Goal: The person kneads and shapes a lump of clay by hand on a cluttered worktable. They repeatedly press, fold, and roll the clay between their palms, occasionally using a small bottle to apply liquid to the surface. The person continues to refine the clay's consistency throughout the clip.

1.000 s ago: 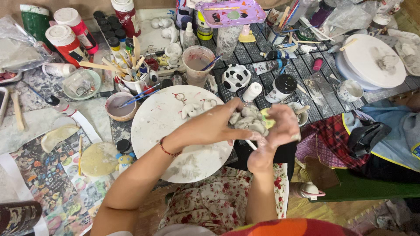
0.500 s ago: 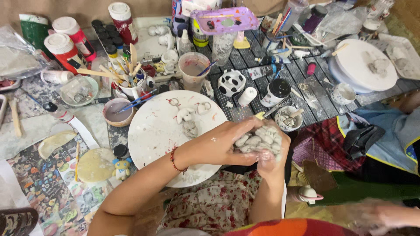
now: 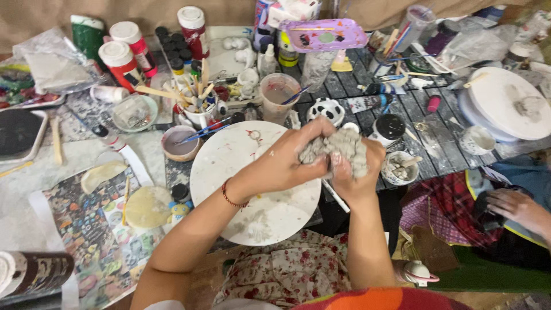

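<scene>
A lump of grey clay [image 3: 343, 150], rough and crumbly on its surface with uneven ridges and folds, is held up off the counter between two bare hands. The left hand [image 3: 293, 161] wraps its left side, fingers curled over the top, while the right hand [image 3: 353, 175] cups it from below and behind. The lump sits above the right edge of a round white board [image 3: 258, 195] smeared with grey clay marks.

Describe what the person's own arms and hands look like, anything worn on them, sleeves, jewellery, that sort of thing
Both forearms are bare, with no sleeves in view. The left wrist carries a thin dark red bracelet. The left hand and right hand wear no gloves, and no rings show. Grey smears coat the fingers.
</scene>
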